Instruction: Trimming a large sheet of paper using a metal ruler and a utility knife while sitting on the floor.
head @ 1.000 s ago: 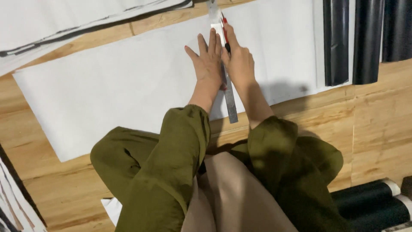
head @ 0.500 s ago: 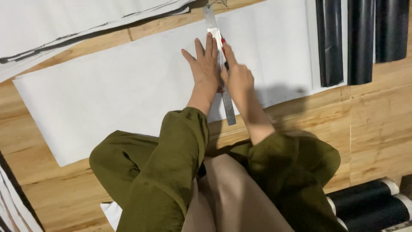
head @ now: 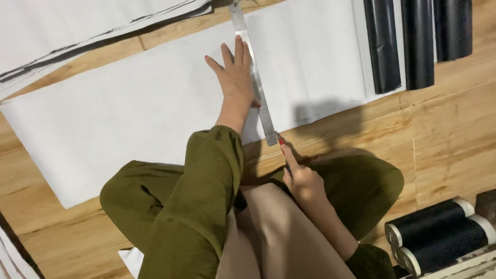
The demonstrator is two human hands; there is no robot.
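A long white sheet (head: 129,119) lies flat on the wooden floor (head: 444,139). A metal ruler (head: 253,72) lies across it, running from its far edge to its near edge. My left hand (head: 235,75) presses flat on the sheet with its fingers spread, against the ruler's left side. My right hand (head: 302,178) is closed on a red-tipped knife (head: 281,142), whose tip sits at the ruler's near end, just past the sheet's near edge. Olive sleeves cover both arms.
Three black rolls (head: 418,41) lie at the far right, overlapping the sheet's end. Two more black rolls with white ends (head: 439,237) sit at the near right. More white sheets (head: 77,31) are stacked at the far left. My knees fill the bottom middle.
My right hand has drawn the knife along the ruler from the far end down to the near end. My left hand has stayed pressed beside the ruler.
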